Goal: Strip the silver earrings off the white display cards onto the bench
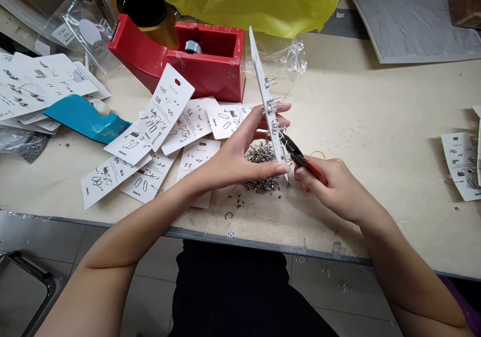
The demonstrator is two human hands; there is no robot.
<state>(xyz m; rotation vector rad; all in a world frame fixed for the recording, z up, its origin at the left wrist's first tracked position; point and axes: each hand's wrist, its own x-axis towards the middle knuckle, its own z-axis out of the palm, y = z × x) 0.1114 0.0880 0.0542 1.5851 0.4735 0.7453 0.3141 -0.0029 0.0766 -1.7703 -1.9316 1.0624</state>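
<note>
Standing on edge in the head view, an earring card (262, 84) is held over the bench (356, 101) by the left hand (237, 157), thumb and fingers around it. Its long side points away, leaning left. Just right of it, the right hand (327, 181) wraps around red-handled pliers (301, 158). Their tips are by the pins (271, 107); I cannot tell if they grip.

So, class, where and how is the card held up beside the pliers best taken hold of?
Probably by its edges, coming from the left: the card is held nearly upright, and metal posts jut from its right-hand face, where the pliers are. The left hand holds it from the left.
</note>
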